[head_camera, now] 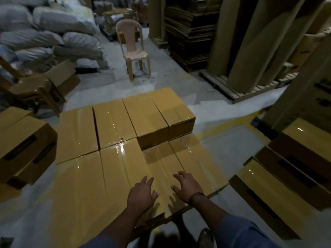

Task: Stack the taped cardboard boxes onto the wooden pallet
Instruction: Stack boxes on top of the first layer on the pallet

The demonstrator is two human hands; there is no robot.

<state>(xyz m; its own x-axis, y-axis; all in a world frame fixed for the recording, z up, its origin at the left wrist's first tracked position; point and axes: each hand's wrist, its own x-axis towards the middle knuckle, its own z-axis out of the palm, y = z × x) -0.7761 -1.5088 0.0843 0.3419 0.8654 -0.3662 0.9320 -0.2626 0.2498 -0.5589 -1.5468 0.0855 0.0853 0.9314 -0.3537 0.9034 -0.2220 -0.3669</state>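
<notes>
Dim warehouse floor. A stack of taped boxes fills the middle of the view, tops glossy with tape. The far and left boxes stand one layer higher; the near right corner steps down to a lower box.

The left hand and the right hand are both over this lower box near its front edge, palms down, fingers spread and loose, grasping nothing. Shadows lie under both; cannot tell if the palms touch the cardboard. A dark band is on the right wrist.

Whatever bears the stack is hidden by the boxes.

More boxes: one tilted at the left, several in a row at the right. Behind stand a pale plastic chair, piled sacks, and a wooden pallet loaded with upright cardboard.
</notes>
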